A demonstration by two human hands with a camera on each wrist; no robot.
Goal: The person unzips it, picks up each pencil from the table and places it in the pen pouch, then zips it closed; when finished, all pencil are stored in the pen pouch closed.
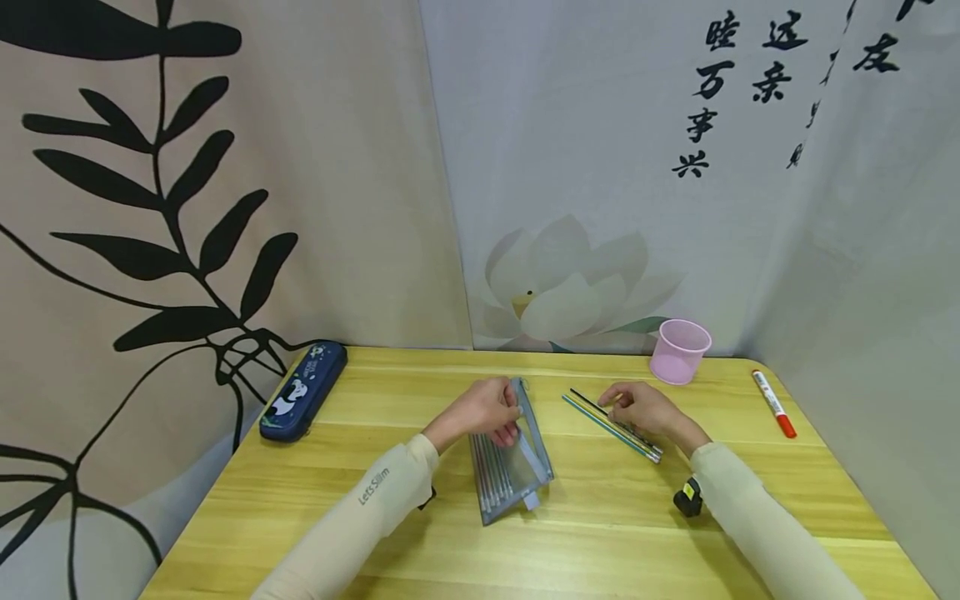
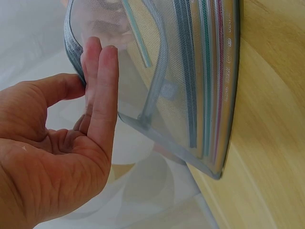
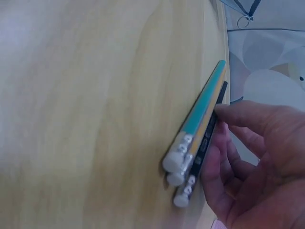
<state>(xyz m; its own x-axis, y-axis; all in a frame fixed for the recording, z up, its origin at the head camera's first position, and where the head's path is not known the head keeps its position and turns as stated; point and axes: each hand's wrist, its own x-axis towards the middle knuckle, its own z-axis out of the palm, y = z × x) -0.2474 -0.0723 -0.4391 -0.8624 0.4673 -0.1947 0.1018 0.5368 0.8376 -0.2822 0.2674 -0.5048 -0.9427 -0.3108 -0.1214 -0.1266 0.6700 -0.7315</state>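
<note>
A grey mesh zip pouch (image 1: 498, 479) stands tilted on the table with its mouth spread apart. My left hand (image 1: 491, 408) pinches its upper edge between thumb and fingers, the other fingers reaching over the opening. Several pencils (image 2: 206, 95) show through the mesh along one side. To the right lie three more pencils side by side: a teal pencil (image 3: 205, 105), a yellow pencil (image 3: 202, 136) and a black pencil (image 3: 206, 148), all with white eraser ends. My right hand (image 1: 641, 408) pinches the black pencil along its shaft, thumb tip on it.
A dark blue panda pencil case (image 1: 303, 392) lies at the table's left edge. A pink cup (image 1: 678, 354) stands at the back right, and a red-and-white marker (image 1: 774, 404) lies near the right edge. Printed curtains hang behind the wooden table (image 1: 600, 533).
</note>
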